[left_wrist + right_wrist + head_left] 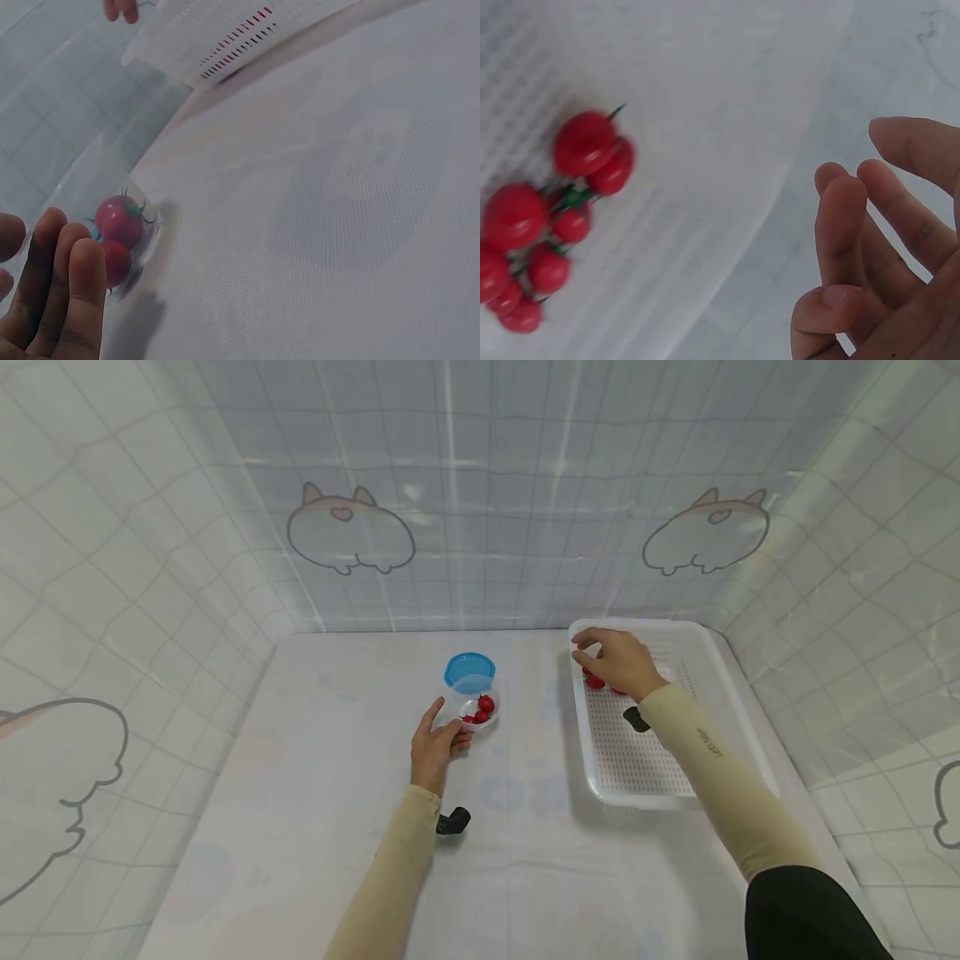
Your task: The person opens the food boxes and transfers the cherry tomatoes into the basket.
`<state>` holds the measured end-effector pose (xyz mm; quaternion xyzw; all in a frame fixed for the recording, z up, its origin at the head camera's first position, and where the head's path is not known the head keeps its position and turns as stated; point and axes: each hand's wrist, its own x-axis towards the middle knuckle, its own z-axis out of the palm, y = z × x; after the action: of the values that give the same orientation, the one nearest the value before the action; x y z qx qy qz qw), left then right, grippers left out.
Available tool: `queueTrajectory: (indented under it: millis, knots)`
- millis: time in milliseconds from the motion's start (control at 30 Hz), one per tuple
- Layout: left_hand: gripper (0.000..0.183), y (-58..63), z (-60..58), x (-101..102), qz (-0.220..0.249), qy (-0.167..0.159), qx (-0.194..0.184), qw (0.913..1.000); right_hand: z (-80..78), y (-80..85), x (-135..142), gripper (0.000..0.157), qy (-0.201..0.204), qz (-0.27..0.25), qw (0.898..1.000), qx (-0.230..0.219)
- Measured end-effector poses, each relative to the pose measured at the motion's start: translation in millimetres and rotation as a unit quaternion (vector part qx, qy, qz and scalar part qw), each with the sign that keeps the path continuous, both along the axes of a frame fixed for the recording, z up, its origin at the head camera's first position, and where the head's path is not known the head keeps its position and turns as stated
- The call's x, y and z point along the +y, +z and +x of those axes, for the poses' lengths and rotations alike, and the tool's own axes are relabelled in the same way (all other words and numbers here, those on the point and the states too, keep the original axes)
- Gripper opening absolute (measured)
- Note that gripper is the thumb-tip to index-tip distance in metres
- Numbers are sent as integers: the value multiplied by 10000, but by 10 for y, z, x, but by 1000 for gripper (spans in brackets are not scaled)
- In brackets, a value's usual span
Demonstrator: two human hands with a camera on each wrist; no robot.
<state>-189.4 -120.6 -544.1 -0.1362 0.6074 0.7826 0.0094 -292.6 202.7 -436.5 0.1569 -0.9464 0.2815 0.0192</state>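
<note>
My left hand (437, 750) is beside a small clear container (456, 704) with a few red cherry tomatoes (486, 703) inside. Its fingers (84, 289) look fairly straight and are close against the near side of the container; whether they touch it is hard to tell. Just behind the container is a round blue lid (469, 666). Over the far left corner of a white perforated basket (630, 768), my right hand (626, 666) hovers with loosely bent fingers and nothing between them. Several cherry tomatoes (515, 217) with green stems lie below it in the basket.
The basket's raised rim (588, 760) stands on the right side of the white-covered table (330, 760). Tiled-pattern sheets (487, 527) enclose the back and both sides. A black strap piece (453, 821) sits at the left wrist.
</note>
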Motion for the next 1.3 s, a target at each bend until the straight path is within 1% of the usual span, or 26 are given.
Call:
queueTrajectory:
  millis: [33, 133, 233, 267, 400, 500, 700, 1033, 1167, 1300]
  knots:
    - [63, 44, 12, 1, -20, -40, -7, 10000, 2, 19, -48, 33, 37, 9, 10000, -5]
    - [62, 52, 4, 9, -126, -28, 31, 9999, 8, 57, -196, 31, 137, 21, 9999, -12]
    - [61, 36, -2, 19, -371, 23, 98, 9993, 7, 75, -344, 32, 231, 92, 9997, 54]
    - [61, -5, -16, 19, -462, 53, 125, 9988, 8, 76, -396, 32, 270, 102, 9996, 59]
    - [60, -1, -13, 22, -771, 51, 152, 9969, 9, 78, -589, 34, 481, 187, 9986, 79]
    - [59, 1, -11, 26, -891, 73, 178, 9958, 23, 67, -729, 34, 657, 270, 9974, 87]
    - [59, 1, -16, 33, -1013, 70, 131, 9947, 49, -13, -992, 34, 927, 450, 9947, -41]
    - [59, -1, -27, 22, -1024, 26, 208, 9945, 70, -236, -1317, 38, 1346, 788, 9871, -353]
    - [61, 62, -10, 8, -879, -130, 181, 9959, 70, -304, -1408, 38, 1370, 892, 9850, -549]
    - [63, 209, 40, -6, -757, -308, 153, 9965, 73, -353, -1485, 38, 1393, 1137, 9816, -644]
